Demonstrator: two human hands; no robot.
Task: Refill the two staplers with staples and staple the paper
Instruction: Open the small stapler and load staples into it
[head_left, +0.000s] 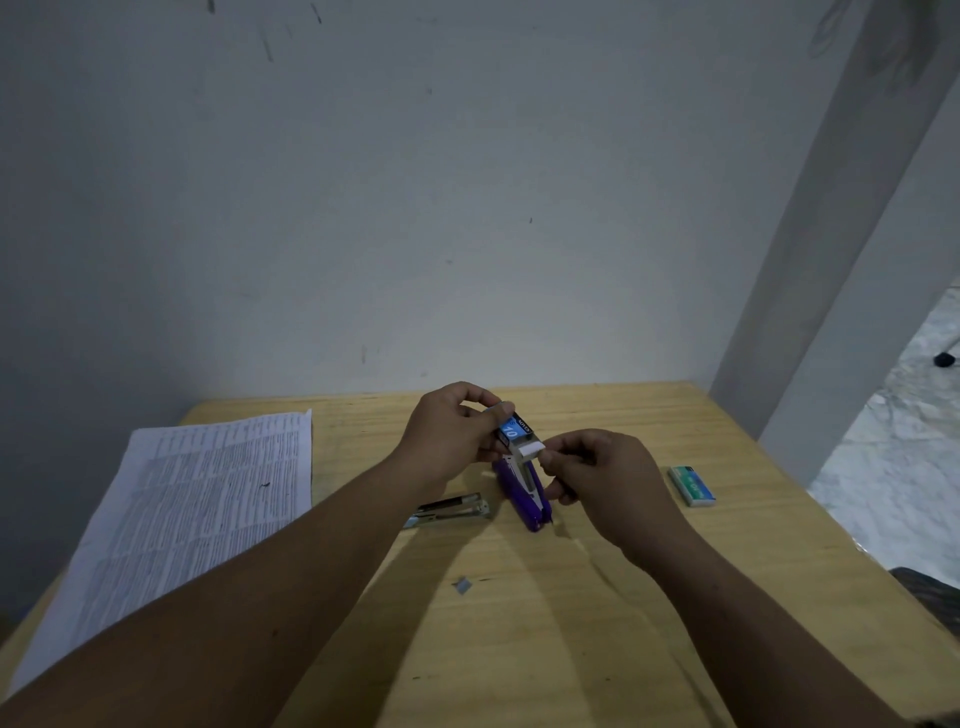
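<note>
My left hand (452, 431) holds a small blue staple box (514, 428) above the table, its white inner tray (530, 449) slid partly out. My right hand (597, 478) pinches the end of that tray with thumb and fingers. Just below the box a purple stapler (524, 493) lies on the wooden table (571, 623), partly hidden by my hands. To its left lies a black and silver stapler (449, 512). Printed paper sheets (192, 509) rest on the table's left side.
A green staple box (692, 486) lies to the right of my right hand. A small strip of staples (462, 585) sits on the table nearer to me. A pale wall stands right behind the table, and the floor shows past the right edge.
</note>
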